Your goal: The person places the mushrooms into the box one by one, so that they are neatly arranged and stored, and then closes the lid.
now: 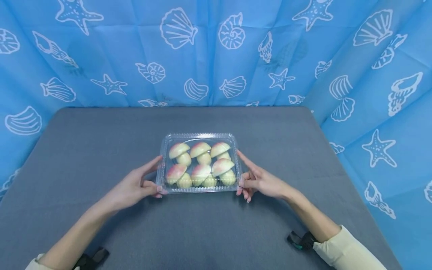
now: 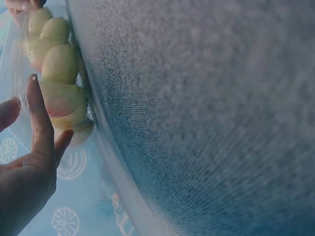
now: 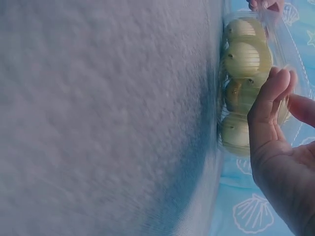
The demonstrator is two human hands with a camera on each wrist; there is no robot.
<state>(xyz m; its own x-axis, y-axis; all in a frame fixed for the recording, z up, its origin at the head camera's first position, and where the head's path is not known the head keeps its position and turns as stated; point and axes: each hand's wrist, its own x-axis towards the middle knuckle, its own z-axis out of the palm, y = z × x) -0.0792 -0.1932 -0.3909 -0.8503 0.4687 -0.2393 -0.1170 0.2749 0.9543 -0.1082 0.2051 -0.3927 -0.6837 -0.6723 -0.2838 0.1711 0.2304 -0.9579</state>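
A clear plastic lidded food box (image 1: pixel 199 190) is at the middle of the grey table in the head view. Several mushroom-shaped pieces (image 1: pixel 201 172), pale yellow with pink-tinged caps, lie inside in two rows. My left hand (image 1: pixel 133 185) grips the box's left side, thumb at the near corner and index finger stretched along the edge. On the opposite side, my right hand (image 1: pixel 264 182) holds the right edge between thumb and fingers. Both wrist views show the pieces through the clear wall, with the left fingers (image 2: pixel 39 108) and right fingers (image 3: pixel 270 93) at the box's sides.
The grey table (image 1: pixel 202 232) extends around the box on all sides. Behind it and to the right hangs a blue curtain (image 1: pixel 209 48) with white shell and starfish prints. A black strapped device (image 1: pixel 302 240) sits on the right wrist, another (image 1: pixel 91 258) on the left.
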